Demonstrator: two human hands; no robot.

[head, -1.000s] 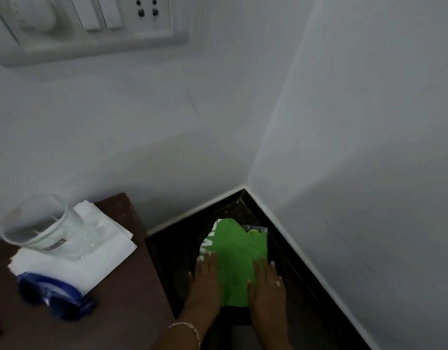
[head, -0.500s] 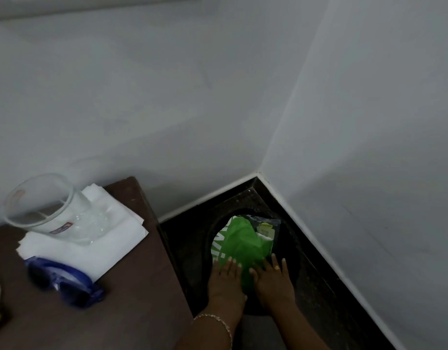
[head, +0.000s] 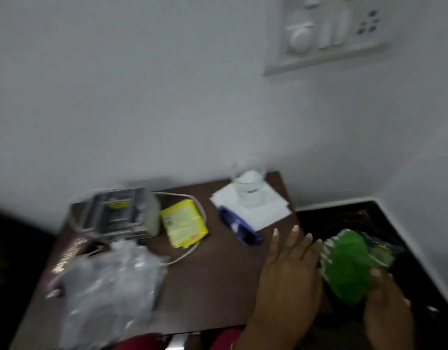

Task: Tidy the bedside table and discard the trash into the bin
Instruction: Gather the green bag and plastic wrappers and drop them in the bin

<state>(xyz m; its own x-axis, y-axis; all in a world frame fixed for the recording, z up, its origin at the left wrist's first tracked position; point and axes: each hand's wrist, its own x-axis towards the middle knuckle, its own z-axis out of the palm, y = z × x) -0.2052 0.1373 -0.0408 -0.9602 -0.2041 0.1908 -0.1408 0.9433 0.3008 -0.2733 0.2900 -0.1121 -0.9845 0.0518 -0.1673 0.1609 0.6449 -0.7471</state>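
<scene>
A green wrapper (head: pixel 349 263) lies crumpled in the dark bin (head: pixel 369 218) on the floor, right of the brown bedside table (head: pixel 217 274). My left hand (head: pixel 288 274) hovers flat with its fingers spread over the table's right edge, holding nothing. My right hand (head: pixel 389 317) is low over the bin, one fingertip against the wrapper's lower edge; blur hides its grip. On the table lie crumpled clear plastic (head: pixel 109 294) at the front left and a yellow packet (head: pixel 183 223) in the middle.
A glass (head: pixel 249 190) stands on folded white tissues (head: pixel 268 213) at the table's back right, with a blue item (head: pixel 239 228) beside them. A grey device (head: pixel 119 215) and a white cable (head: pixel 190 251) are at the back left. A switch panel (head: pixel 326 34) is on the wall.
The view has swung left from the bin to the table. My left hand has lifted off the green wrapper and moved over the table edge. My right hand stays by the wrapper.
</scene>
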